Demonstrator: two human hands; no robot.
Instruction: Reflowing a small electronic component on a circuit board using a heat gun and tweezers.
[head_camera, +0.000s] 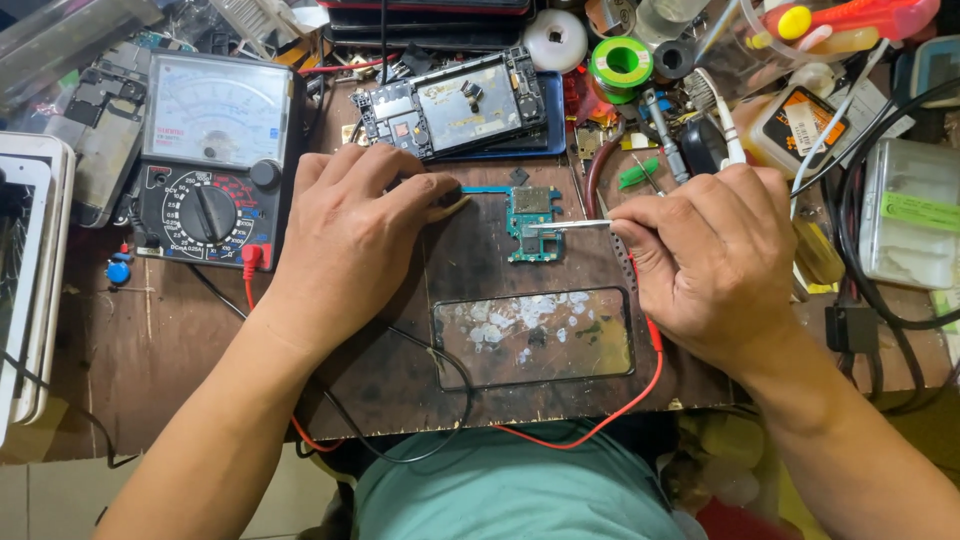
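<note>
Hands (350, 225) (715, 255) flank circuit board (533, 222), tweezers (570, 225) touching.

An analog multimeter (215, 160) is being seen upper left on the bench (150, 340), its pale rectangular dial face sitting above a black body with a round selector. A detached phone screen glass (533, 337), dark-framed and smeared with whitish residue, is lying flat at bottom centre. An opened phone (455, 103) is lying above it, back side showing. A small orange bottle with a white label (797, 125) is being seen upper right. A clear plastic box with a green label (915, 215) is sitting at the far right edge. White tablet-like slabs (30, 280) are stacked at the left edge.
</note>
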